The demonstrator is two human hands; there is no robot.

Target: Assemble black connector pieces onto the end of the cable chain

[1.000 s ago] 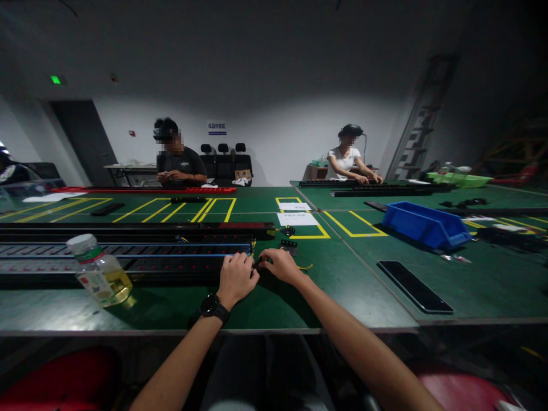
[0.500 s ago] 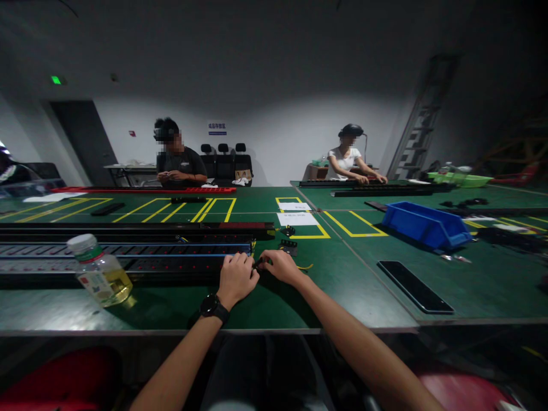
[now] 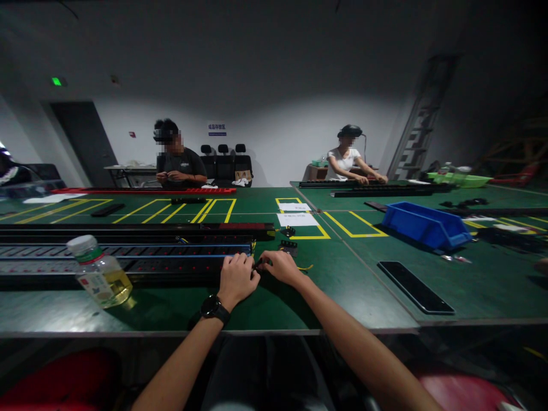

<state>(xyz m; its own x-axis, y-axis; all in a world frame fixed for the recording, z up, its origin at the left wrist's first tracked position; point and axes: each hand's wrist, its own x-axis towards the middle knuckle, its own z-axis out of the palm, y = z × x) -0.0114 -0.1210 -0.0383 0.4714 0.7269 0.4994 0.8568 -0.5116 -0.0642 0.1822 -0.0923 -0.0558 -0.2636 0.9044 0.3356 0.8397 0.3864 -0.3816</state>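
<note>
My left hand, with a black watch on its wrist, bends its fingers over the right end of a long black rail assembly with blue edges and red dots. Just right of it, my right hand pinches a small black part at that same end. The fingertips nearly meet, and they cover most of the part. What lies under my left fingers is hidden. Yellow wires stick out beyond my right hand. Behind it lies a small black bracket-like piece with holes.
A bottle of yellow liquid stands in front of the rails at left. To the right are a phone and a blue bin. Paper sheets lie mid-table. Two co-workers sit across the table.
Both my hands keep practically the same place and grip. A blurred shape, possibly another person's hand, has appeared at the right edge.
</note>
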